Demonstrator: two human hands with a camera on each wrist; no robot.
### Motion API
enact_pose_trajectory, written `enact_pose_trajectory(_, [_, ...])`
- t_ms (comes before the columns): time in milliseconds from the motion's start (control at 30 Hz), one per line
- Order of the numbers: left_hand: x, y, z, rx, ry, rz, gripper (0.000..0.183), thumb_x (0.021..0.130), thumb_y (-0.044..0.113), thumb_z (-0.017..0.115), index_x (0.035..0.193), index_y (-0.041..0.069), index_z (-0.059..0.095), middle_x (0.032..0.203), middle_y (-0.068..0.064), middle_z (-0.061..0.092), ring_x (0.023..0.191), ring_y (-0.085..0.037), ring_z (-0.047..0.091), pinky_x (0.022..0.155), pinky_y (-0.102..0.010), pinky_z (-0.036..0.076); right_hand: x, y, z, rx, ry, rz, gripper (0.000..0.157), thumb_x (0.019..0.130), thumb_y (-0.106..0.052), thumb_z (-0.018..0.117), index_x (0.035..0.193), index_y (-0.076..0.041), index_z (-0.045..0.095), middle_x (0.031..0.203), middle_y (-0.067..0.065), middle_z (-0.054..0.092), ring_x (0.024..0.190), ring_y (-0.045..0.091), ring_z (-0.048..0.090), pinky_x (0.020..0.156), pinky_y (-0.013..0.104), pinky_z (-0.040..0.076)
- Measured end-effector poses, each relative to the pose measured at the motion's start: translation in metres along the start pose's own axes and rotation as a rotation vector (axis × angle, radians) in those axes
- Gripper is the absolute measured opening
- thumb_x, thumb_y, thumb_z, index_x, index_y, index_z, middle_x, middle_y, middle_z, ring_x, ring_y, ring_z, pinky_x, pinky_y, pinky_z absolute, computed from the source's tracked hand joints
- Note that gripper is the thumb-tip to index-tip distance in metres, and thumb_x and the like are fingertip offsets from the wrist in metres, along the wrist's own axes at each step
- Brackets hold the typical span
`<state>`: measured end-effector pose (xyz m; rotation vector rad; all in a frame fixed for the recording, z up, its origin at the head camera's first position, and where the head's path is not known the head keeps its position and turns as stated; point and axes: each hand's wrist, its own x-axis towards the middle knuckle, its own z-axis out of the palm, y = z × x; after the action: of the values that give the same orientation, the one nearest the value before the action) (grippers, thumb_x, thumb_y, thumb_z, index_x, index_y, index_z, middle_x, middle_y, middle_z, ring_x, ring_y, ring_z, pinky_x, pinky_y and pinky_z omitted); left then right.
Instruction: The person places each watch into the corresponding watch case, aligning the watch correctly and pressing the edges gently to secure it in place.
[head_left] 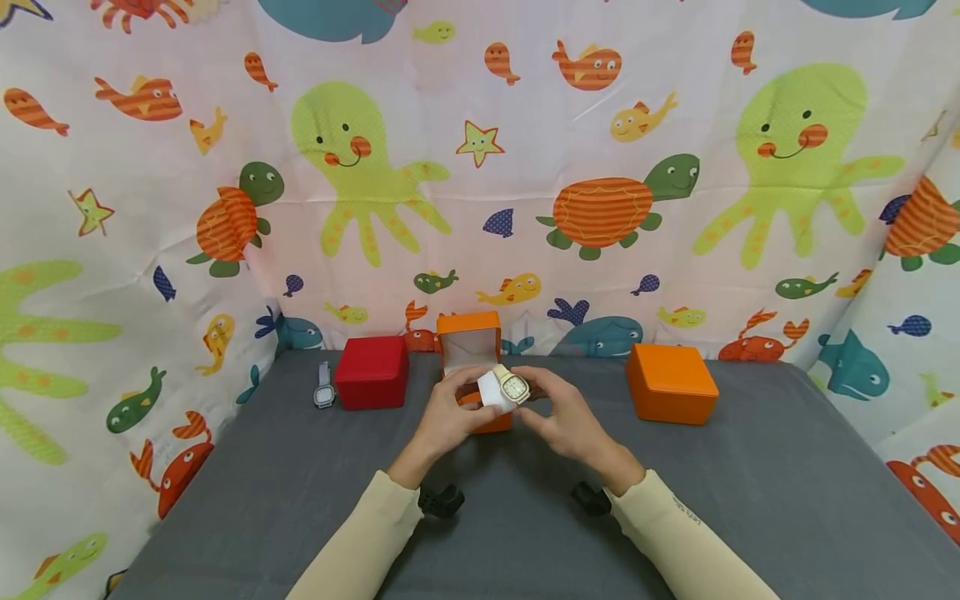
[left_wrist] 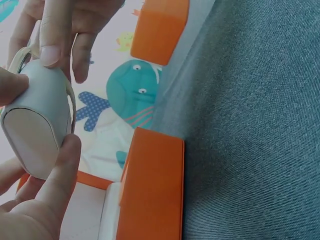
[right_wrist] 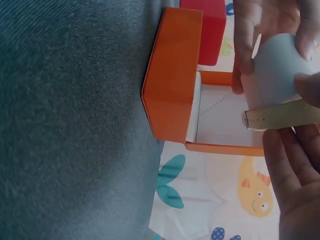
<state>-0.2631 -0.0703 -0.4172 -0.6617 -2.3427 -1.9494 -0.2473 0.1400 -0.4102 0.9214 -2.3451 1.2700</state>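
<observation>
My left hand (head_left: 448,410) grips a white watch cushion (left_wrist: 42,95) at one end, thumb and fingers around it. A watch (head_left: 515,387) with a squarish gold-rimmed face and a cream strap (right_wrist: 282,116) lies around the cushion's other end. My right hand (head_left: 568,414) pinches the watch, with its fingers along the strap and its thumb near the cushion. Strap holes show near the free strap end in the right wrist view. Just below and behind both hands stands an orange watch box (right_wrist: 175,75), its lid raised and its pale lining showing.
Left of the open box are a red box (head_left: 372,372) and a second, silvery watch (head_left: 324,386) lying flat. A closed orange box (head_left: 671,384) stands to the right. The grey-covered table (head_left: 525,542) ends at a sea-animal curtain (head_left: 480,208) behind.
</observation>
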Motion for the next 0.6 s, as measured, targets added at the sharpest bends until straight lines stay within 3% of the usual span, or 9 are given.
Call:
enact_pose_trajectory(233, [0.0008, 0.003, -0.0024, 0.06, -0.005, -0.034, 0.06, 0.079, 0.019, 0.079, 0.133, 0.008, 0.055, 0.126, -0.007, 0.057, 0.11, -0.027, 0.055, 0.087, -0.037, 0.052, 0.0, 0.0018, 0.0011, -0.014, 0.026, -0.051, 0.061, 0.082, 0.006, 0.07, 0.138, -0.004, 0.047, 0.108, 0.008, 0.058, 0.089, 0.016, 0.062, 0.076, 0.044, 0.055])
enact_pose_trajectory(467, [-0.0001, 0.0027, -0.0034, 0.075, 0.016, -0.07, 0.063, 0.077, 0.027, 0.081, 0.131, 0.007, 0.056, 0.126, -0.007, 0.056, 0.11, -0.033, 0.056, 0.082, -0.034, 0.054, -0.0005, 0.0017, 0.0052, -0.066, 0.071, -0.098, 0.058, 0.084, 0.005, 0.068, 0.137, 0.0, 0.046, 0.104, 0.008, 0.058, 0.084, 0.016, 0.06, 0.073, 0.037, 0.055])
enact_pose_trajectory(600, [-0.001, 0.0033, -0.0012, 0.104, 0.052, -0.077, 0.062, 0.076, 0.031, 0.081, 0.129, 0.008, 0.058, 0.127, -0.006, 0.055, 0.113, -0.035, 0.053, 0.085, -0.039, 0.052, -0.0004, -0.0013, 0.0066, -0.119, 0.104, -0.108, 0.055, 0.083, 0.004, 0.069, 0.134, 0.0, 0.048, 0.106, 0.008, 0.058, 0.086, 0.014, 0.061, 0.073, 0.028, 0.055])
